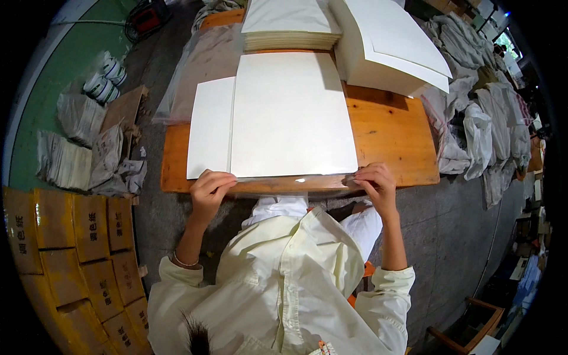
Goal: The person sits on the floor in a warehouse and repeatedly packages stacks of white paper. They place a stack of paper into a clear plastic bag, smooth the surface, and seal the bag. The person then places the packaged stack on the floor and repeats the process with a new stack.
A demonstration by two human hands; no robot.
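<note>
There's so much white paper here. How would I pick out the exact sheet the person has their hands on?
Find the wooden table in the middle. Two stacks of white sheets sit at its far edge; nearer the person lies one big flat white sheet, with a narrower strip beside it on the left. The left hand and right hand pinch its near edge, and it alone lies single and flat.

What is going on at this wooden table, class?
A person in a pale shirt sits at a wooden table. Both hands grip the near edge of a large white sheet: left hand at one corner, right hand at the other. Two stacks of white sheets stand at the far side.
</note>
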